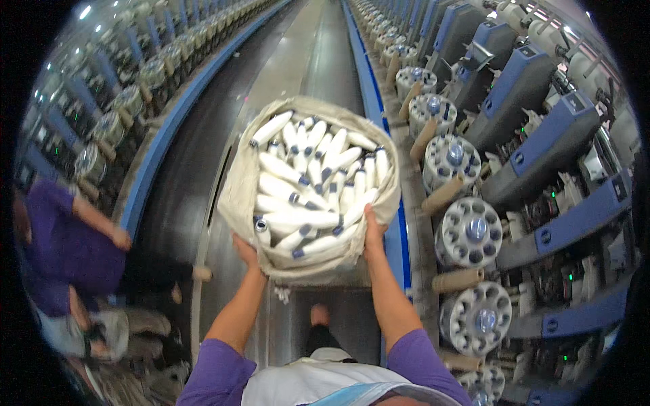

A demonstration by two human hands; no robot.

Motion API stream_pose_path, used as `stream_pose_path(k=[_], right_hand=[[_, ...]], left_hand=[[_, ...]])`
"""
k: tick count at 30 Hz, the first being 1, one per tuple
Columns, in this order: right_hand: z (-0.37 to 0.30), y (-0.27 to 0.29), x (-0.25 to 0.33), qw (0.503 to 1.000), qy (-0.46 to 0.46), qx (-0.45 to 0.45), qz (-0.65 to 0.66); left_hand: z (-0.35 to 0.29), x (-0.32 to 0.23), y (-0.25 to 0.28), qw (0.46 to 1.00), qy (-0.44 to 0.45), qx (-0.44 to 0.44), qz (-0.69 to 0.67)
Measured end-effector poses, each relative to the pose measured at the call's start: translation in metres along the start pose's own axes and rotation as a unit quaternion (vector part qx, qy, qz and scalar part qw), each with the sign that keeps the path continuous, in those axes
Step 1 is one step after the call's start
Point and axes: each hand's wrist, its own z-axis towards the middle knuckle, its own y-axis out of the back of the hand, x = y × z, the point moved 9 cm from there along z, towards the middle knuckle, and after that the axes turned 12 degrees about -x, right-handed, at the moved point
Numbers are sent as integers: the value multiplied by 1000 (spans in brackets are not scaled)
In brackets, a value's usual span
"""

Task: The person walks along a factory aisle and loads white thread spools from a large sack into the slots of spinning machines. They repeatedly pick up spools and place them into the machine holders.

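A beige cloth sack (235, 197) with a wide open top is held out in front of me at waist height. It is full of white yarn bobbins (301, 222) with dark blue ends, lying heaped in many directions. My left hand (245, 252) grips the sack's near left side, its fingers mostly hidden by the cloth. On the near right side my right hand (374, 233) holds the sack, the thumb up along its outer wall. Whether something stiff lies under the cloth, I cannot tell.
Winding machines (552, 233) with round bobbin magazines (469, 231) line the right side close by, behind a blue rail (369, 74). Another machine row (108, 128) runs along the left. A co-worker in a purple top (74, 237) is at the left. The aisle floor (284, 68) stretches ahead.
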Motion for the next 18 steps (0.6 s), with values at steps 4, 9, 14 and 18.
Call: stream_pose_path(k=[4, 9, 14, 18], right_hand=[[95, -114, 29, 998, -61, -20, 15], [236, -246, 82, 998, -42, -37, 16], [366, -363, 129, 994, -52, 49, 88], [477, -461, 180, 994, 25, 67, 81]], left_hand=[[97, 56, -118, 992, 97, -43, -70], [211, 97, -240, 986, -43, -124, 99], [300, 151, -382, 983, -63, -130, 116], [364, 219, -485, 981, 63, -172, 68]])
